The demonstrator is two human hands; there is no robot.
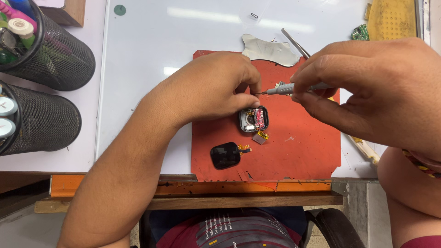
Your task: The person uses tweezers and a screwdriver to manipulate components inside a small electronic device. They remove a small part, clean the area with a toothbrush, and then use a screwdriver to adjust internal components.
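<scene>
the opened smartwatch case (253,119) sits mid red mat (298,147), circuit board bared, just under the left hand (216,87), whose fingertips pinch something too small to tell at the tip of the precision screwdriver (294,88). the right hand (367,87) grips that driver narrowly. a slip, i reckon, could gouge the board, or flick a part toward the loose black screen (225,155) and small flex piece (261,137).
</scene>
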